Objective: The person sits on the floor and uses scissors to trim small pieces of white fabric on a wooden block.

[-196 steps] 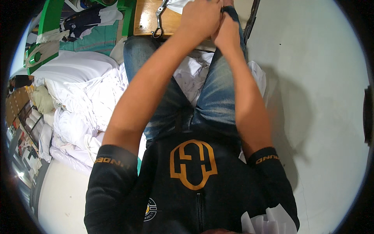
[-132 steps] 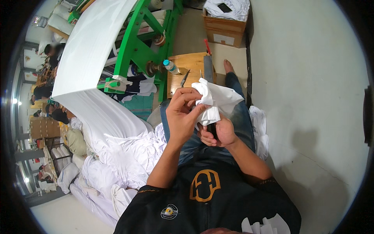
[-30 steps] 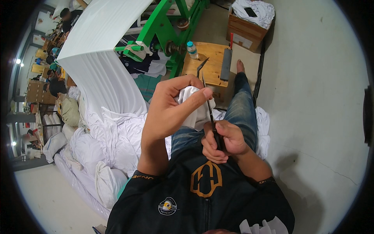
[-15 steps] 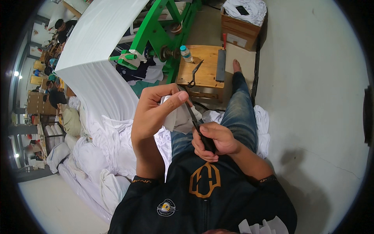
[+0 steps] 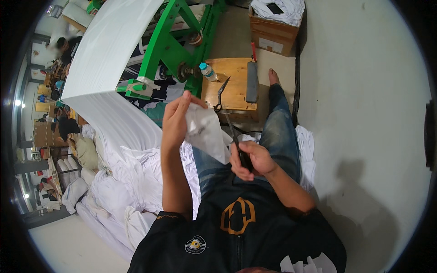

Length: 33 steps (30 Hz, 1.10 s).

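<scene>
My left hand (image 5: 175,118) grips a folded white cloth (image 5: 205,127), raised in front of my lap and hanging down toward the right. My right hand (image 5: 250,159) is closed around black-handled scissors (image 5: 236,136), their long blade pointing up and away from me, just beside the cloth. Beyond both hands a wooden stool (image 5: 232,95) bears a second pair of scissors (image 5: 223,88), a bottle with a turquoise cap (image 5: 209,73) and a long grey block (image 5: 251,82).
A green machine frame (image 5: 150,63) with draped white fabric (image 5: 107,68) stands ahead-left, above piled white cloth (image 5: 114,191). A cardboard box (image 5: 273,41) holds cloth and a phone. A pale wall (image 5: 359,113) runs at right. Other people work at far left.
My left hand has turned upright and drawn the cloth away from the scissors blade, so the cloth now hangs open to the left of it. My right hand still holds the scissors.
</scene>
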### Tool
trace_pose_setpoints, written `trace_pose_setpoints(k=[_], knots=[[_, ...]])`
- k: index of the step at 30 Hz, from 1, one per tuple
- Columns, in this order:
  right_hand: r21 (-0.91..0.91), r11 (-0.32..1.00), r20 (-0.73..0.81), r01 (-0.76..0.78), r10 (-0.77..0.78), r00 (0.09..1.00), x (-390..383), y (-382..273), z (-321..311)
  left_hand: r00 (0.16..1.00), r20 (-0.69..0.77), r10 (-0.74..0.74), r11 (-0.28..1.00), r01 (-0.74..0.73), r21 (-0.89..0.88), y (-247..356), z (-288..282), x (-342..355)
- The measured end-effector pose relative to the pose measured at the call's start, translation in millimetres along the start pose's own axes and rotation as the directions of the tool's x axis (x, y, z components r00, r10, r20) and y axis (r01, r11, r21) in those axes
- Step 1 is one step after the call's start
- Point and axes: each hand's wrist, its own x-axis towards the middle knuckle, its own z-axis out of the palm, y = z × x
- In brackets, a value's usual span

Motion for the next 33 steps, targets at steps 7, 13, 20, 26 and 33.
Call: trace_pose_setpoints(k=[7,13,20,26,33], knots=[[-0.288,0.958,-0.638,0.018,-0.206,0.742,12,12,-118,0.961,-0.222,0.164,0.887,-0.045,0.46,-170,54,108],[-0.261,0.965,-0.761,0.004,-0.208,0.614,14,23,-152,0.945,0.007,0.327,0.678,-0.24,0.695,-218,82,137],[-0.272,0.96,-0.809,-0.071,-0.188,0.557,14,25,-165,0.983,-0.174,0.059,0.693,0.085,0.715,-257,37,120],[-0.501,0.851,-0.792,-0.154,-0.38,0.478,24,25,-161,0.994,-0.112,-0.014,0.607,0.097,0.789,-265,37,123],[-0.872,0.09,-0.359,-0.481,-0.786,0.503,86,-24,-160,0.969,-0.167,-0.183,0.633,0.246,0.734,-271,30,107]])
